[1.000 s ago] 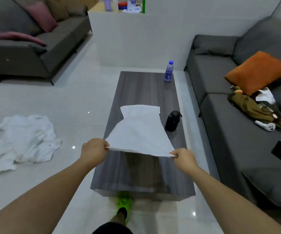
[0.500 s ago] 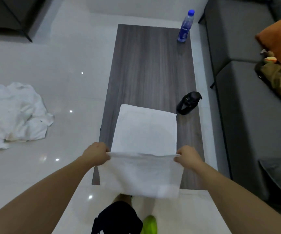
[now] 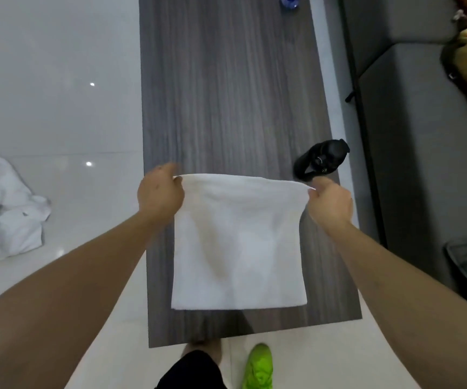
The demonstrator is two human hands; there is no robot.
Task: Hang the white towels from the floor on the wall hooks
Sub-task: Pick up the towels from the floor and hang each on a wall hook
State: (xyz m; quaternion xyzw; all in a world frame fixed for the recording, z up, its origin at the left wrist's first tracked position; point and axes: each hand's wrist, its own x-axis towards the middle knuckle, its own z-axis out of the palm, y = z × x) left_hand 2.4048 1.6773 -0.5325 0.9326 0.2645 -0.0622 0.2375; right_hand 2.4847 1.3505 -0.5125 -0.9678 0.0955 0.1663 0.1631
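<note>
Nearest the person, one folded white towel (image 3: 239, 242) lies flat on the near end of the dark wood tabletop (image 3: 226, 94), its near edge just short of the tabletop's front edge. The left hand (image 3: 160, 190) pinches the towel's far left corner and the right hand (image 3: 330, 203) pinches the far right corner, the fingers (image 3: 315, 189) of each clamped on the cloth so the far edge is drawn taut between them. The towel looks light, soft and limp, so it would probably sag and unfold if lifted by one corner; holding both far corners, or the middle of the folded edge, seems the surest way to carry it to a hook. To the towel's left, on the pale floor, a heap of white cloth (image 3: 5, 214) lies crumpled; how many towels it holds cannot be told. Just beyond the towel's far right corner one black bottle (image 3: 322, 160) lies on its side, and one blue bottle (image 3: 289, 1) stands at the tabletop's far end. No hooks are in view.
</note>
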